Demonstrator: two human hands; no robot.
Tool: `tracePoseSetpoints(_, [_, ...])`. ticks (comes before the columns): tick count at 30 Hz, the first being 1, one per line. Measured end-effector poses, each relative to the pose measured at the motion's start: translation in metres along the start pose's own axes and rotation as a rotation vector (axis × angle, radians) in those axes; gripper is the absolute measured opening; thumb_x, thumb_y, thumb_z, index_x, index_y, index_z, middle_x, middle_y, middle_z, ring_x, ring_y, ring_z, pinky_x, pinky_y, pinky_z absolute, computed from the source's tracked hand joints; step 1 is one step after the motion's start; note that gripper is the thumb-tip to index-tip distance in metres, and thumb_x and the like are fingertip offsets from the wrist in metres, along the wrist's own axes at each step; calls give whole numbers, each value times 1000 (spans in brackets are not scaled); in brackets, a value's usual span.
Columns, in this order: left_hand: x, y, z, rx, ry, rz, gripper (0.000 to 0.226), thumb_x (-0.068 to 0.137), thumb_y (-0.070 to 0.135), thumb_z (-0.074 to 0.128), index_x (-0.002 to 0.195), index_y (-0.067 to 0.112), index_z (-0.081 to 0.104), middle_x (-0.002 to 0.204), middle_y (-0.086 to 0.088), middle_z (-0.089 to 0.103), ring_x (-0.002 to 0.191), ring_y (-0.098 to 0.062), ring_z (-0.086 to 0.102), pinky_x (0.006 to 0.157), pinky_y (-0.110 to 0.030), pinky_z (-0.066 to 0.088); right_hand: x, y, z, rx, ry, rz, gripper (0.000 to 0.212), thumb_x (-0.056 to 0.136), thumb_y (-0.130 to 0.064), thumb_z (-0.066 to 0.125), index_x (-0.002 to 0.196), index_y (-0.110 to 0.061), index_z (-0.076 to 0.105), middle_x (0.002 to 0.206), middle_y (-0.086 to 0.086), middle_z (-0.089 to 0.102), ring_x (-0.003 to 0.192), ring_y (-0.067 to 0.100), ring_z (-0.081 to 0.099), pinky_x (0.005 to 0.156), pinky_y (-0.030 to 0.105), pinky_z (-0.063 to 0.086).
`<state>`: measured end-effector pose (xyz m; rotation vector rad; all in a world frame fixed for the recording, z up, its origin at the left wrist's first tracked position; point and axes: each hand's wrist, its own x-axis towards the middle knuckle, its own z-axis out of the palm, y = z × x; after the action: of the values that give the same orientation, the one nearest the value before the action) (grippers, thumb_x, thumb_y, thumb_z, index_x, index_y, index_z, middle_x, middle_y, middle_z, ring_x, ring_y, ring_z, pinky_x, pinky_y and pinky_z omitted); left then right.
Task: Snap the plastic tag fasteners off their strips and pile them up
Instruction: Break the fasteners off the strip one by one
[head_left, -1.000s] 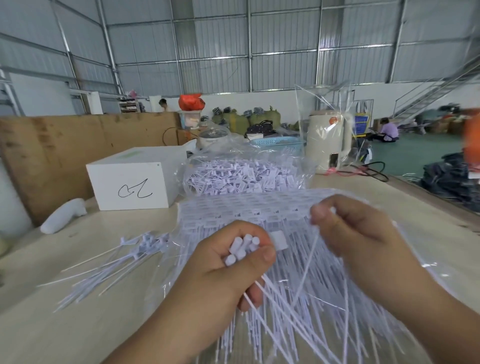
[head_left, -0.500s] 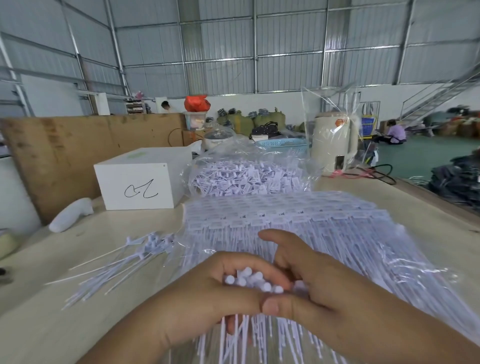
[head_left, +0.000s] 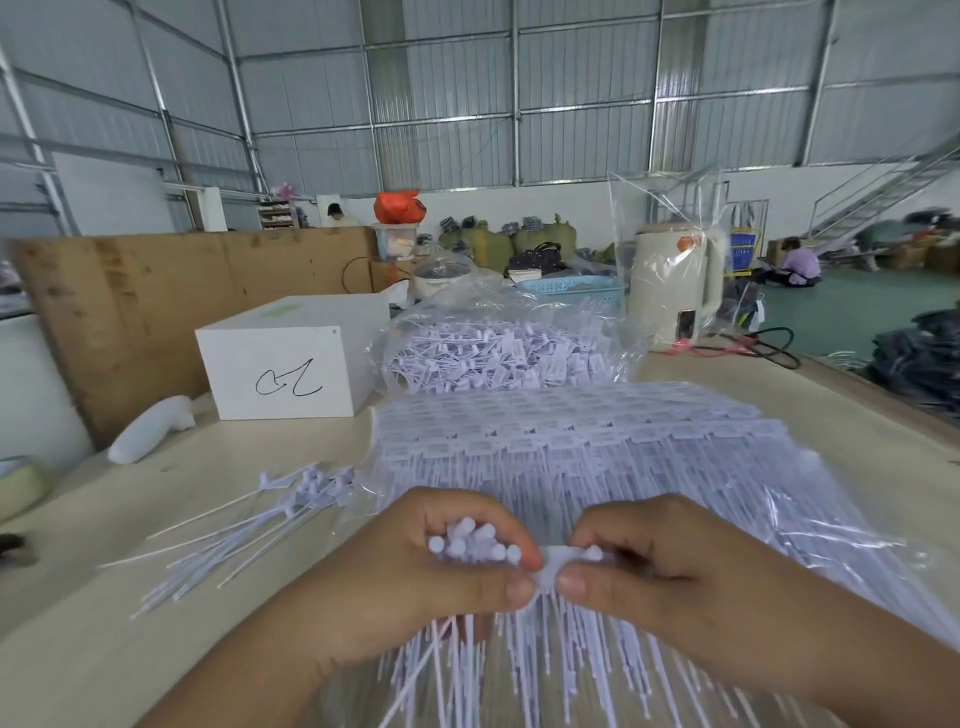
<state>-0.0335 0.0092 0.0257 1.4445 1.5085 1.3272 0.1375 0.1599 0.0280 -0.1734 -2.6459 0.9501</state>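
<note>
- Left hand (head_left: 415, 582): fingers curled round a bundle of loose fasteners (head_left: 470, 540), heads up, just in front of the sheet of strips (head_left: 597, 447).
- Right hand (head_left: 660, 566): thumb and forefinger pinch a fastener head (head_left: 558, 564), touching left thumb.
- Snapped pile (head_left: 260, 530) lies left of the sheet.

Head-worn wide-angle camera looks forward and down, close over the table (head_left: 78, 675).

- You stood in a warehouse workshop: corrugated metal walls (head_left: 467, 104) and steel staircase (head_left: 883, 192).
- Stuffed sacks (head_left: 488, 241) lined the far wall; a worktable (head_left: 78, 597) held bagged fasteners (head_left: 493, 353).
</note>
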Motion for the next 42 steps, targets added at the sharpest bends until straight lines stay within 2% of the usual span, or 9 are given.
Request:
tracePoseSetpoints(5, [4, 1, 11, -59, 193, 129, 15, 64, 27, 80, 73, 16, 75, 68, -6, 66, 52, -11, 57, 52, -26, 49, 4, -10, 10, 34, 241, 29, 31, 80, -50, 65, 73, -22, 54, 50, -10, 42, 45, 4, 36, 45, 17, 28])
tracePoseSetpoints(11, [1, 10, 27, -224, 270, 178, 6, 65, 13, 79, 69, 14, 75, 61, 0, 66, 43, -12, 54, 48, -27, 51, 7, -16, -12, 267, 736, 49, 52, 75, -58, 61, 68, -8, 49, 48, -4, 35, 39, 5, 29, 38, 13, 25])
tracePoseSetpoints(14, [2, 11, 29, -250, 282, 145, 10, 63, 17, 80, 71, 15, 76, 61, -1, 64, 43, -11, 53, 48, -28, 51, 1, -18, -2, 319, 357, -32, 34, 73, -57, 73, 85, -26, 63, 55, -7, 48, 47, 6, 41, 48, 14, 33])
tracePoseSetpoints(17, [0, 10, 22, -238, 180, 80, 15, 63, 19, 79, 77, 16, 76, 62, -5, 64, 43, -15, 53, 48, -26, 51, 2, -14, 13, 310, 73, -107, 41, 78, -46, 72, 112, -51, 50, 82, -10, 69, 72, 4, 65, 66, 15, 45])
tracePoseSetpoints(22, [-4, 14, 12, -70, -137, -43, 29, 80, -3, 68, 96, 20, 75, 84, 3, 72, 61, -6, 63, 55, -22, 54, 4, -9, 12, 208, -6, -15, 74, 64, -51, 81, 119, -67, 35, 99, -22, 60, 89, -4, 64, 75, 13, 43])
tracePoseSetpoints(28, [-7, 19, 6, -53, -278, -117, 42, 82, -13, 63, 108, 19, 72, 114, -4, 70, 77, -15, 65, 60, -22, 56, 4, -13, 15, 225, 2, -55, 71, 61, -49, 81, 116, -67, 39, 93, -18, 57, 82, -3, 62, 72, 7, 43])
tracePoseSetpoints(32, [-7, 19, 6, -31, -259, -101, 36, 81, -11, 63, 95, 21, 72, 97, -10, 66, 67, -9, 63, 60, -22, 55, 4, -12, 17, 231, -3, -65, 68, 64, -48, 81, 119, -61, 44, 94, -16, 59, 83, 0, 64, 73, 13, 46])
tracePoseSetpoints(37, [-4, 14, 4, -66, -128, -62, 19, 81, 3, 70, 85, 21, 71, 75, 3, 63, 62, -6, 60, 58, -23, 53, 5, -9, 5, 159, -4, -21, 47, 75, -61, 70, 114, -38, 58, 90, -1, 66, 81, 21, 66, 78, 46, 53])
tracePoseSetpoints(42, [-2, 6, 6, -12, -90, -21, 14, 74, 21, 80, 83, 24, 70, 74, 6, 64, 65, -5, 58, 59, -20, 49, 1, -1, -8, 55, -124, 1, 9, 85, -47, 69, 79, -41, 64, 64, -20, 58, 59, -4, 53, 57, 11, 35])
